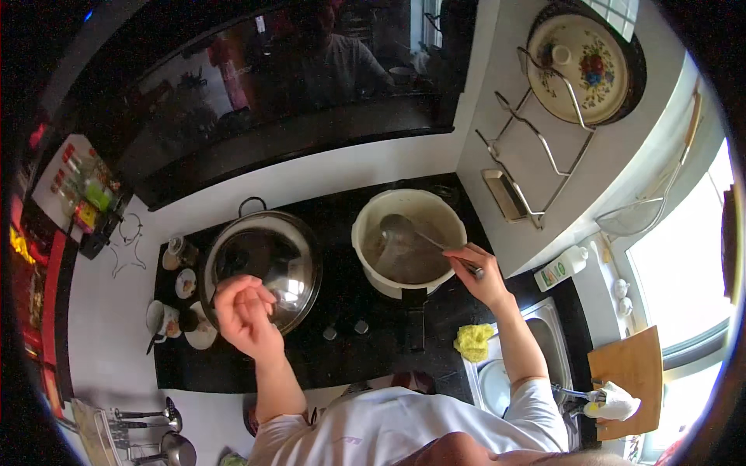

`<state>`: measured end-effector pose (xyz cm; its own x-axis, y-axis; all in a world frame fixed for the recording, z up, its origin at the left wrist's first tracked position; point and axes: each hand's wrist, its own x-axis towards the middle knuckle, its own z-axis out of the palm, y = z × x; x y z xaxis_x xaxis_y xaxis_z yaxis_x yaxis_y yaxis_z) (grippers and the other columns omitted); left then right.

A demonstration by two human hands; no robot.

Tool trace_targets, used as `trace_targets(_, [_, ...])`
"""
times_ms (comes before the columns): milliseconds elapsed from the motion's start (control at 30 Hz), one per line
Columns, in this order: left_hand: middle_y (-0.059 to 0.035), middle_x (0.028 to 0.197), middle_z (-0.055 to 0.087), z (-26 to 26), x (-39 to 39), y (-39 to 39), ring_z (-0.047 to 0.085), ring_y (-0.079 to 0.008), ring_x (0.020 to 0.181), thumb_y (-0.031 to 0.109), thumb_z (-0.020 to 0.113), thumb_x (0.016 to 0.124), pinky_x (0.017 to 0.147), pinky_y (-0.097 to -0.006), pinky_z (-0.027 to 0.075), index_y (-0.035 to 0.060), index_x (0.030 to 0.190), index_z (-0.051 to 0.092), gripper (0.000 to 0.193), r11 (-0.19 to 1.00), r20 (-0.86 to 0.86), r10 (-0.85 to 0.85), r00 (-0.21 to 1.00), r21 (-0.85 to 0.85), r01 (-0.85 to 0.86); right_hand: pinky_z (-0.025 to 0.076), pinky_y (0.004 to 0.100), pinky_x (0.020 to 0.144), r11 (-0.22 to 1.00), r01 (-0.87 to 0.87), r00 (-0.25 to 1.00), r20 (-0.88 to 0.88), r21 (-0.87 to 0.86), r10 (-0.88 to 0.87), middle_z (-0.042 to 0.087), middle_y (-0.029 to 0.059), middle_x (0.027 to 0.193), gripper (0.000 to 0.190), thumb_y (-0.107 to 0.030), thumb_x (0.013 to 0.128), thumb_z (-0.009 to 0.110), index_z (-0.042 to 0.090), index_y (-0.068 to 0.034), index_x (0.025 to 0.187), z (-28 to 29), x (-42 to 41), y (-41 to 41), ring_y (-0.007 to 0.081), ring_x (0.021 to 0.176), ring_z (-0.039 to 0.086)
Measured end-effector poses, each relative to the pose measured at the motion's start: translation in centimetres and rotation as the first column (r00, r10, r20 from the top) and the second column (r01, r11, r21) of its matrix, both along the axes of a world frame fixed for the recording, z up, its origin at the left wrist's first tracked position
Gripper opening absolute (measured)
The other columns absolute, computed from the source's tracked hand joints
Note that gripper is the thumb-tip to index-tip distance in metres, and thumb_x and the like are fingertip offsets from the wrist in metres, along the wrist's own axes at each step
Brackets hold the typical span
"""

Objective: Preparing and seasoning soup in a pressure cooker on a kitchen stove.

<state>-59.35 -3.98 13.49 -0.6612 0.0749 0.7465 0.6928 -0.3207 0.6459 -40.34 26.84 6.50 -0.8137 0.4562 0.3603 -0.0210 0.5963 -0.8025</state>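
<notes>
My right hand (pixel 477 272) grips the handle of a metal ladle (pixel 396 226), whose bowl is inside a deep, pale pot (pixel 384 282) with brownish liquid in it. The pot stands on the black cooktop, its black handle (pixel 415 314) pointing towards me. My left hand (pixel 246 311) is raised with its fingers loosely curled and nothing seen in it. Behind that hand, a wide pan (pixel 317 271) stands covered by a domed glass lid (pixel 288 244).
Left of the pan are glass jars (pixel 179 253), small dishes (pixel 186 283) and a mug (pixel 169 323). A yellow-green cloth (pixel 473 342) lies beside the metal sink (pixel 548 317) at right. Near the window are a white bottle (pixel 562 268) and a wooden board (pixel 632 378). A metal rack (pixel 545 145) is on the right wall.
</notes>
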Motion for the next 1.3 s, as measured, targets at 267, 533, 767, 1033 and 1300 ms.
trace_targets(267, [-0.008,0.092,0.055,-2.5,2.5,4.3,0.048,-0.0078,0.059,-0.002,0.048,0.092,0.05,-0.0185,0.034,0.0005,0.096,0.054,0.008,0.998,0.096,-0.056,0.994,-0.004,0.056,0.049,0.0408,0.09,0.862,-0.216,0.972,0.189,0.458,0.143,0.06,0.0174,0.112,0.041,-0.001,0.071,0.067,0.066,-0.013,0.11,-3.4,-3.3,5.2,0.0343,0.102,0.058])
trace_targets(533, [-0.0111,0.092,0.054,-2.2,2.3,4.9,0.047,-0.0082,0.058,-0.004,0.047,0.089,0.049,-0.0191,0.033,0.0002,0.09,0.054,0.008,0.996,0.037,-0.064,0.997,0.058,0.061,0.049,0.0394,0.089,0.825,-0.312,0.917,0.376,0.471,0.132,0.061,0.0167,0.113,0.044,-0.003,0.068,0.067,0.063,-0.012,0.111,-2.2,-1.3,4.6,0.0332,0.103,0.059])
trace_targets(767, [-0.0122,0.09,0.054,1.1,4.3,5.8,0.048,-0.012,0.062,-0.005,0.051,0.083,0.05,-0.0193,0.036,-0.0019,0.082,0.059,0.008,0.948,0.036,-0.309,0.95,0.089,0.305,0.05,0.0381,0.068,0.848,-0.235,0.968,0.189,0.475,0.162,0.061,0.0121,0.085,0.017,-0.004,0.08,0.063,0.067,-0.005,0.096,2.0,1.9,1.6,0.0296,0.079,0.06])
trace_targets(1033, [-0.0055,0.091,0.056,11.3,10.7,5.8,0.051,-0.0182,0.08,0.016,0.052,0.09,0.063,-0.0256,0.045,0.0202,0.102,0.062,0.016,0.55,-0.064,-0.831,0.553,0.053,0.833,0.05,0.0366,0.067,0.952,-0.115,0.993,0.067,0.284,0.1,0.06,0.0134,0.088,0.026,0.002,0.078,0.065,0.066,-0.004,0.102,4.6,4.7,-2.0,0.0292,0.08,0.06])
trace_targets(1300, [0.0006,0.092,0.044,11.7,10.5,5.2,0.045,-0.0158,0.078,0.023,0.055,0.093,0.063,-0.0289,0.038,0.0313,0.113,0.059,0.022,0.417,-0.237,-0.842,0.485,0.285,0.863,0.051,0.0365,0.07,0.955,-0.106,0.992,0.09,0.276,0.085,0.06,0.0133,0.089,0.024,0.0,0.08,0.063,0.067,-0.006,0.103,4.9,5.4,-1.8,0.0287,0.082,0.06])
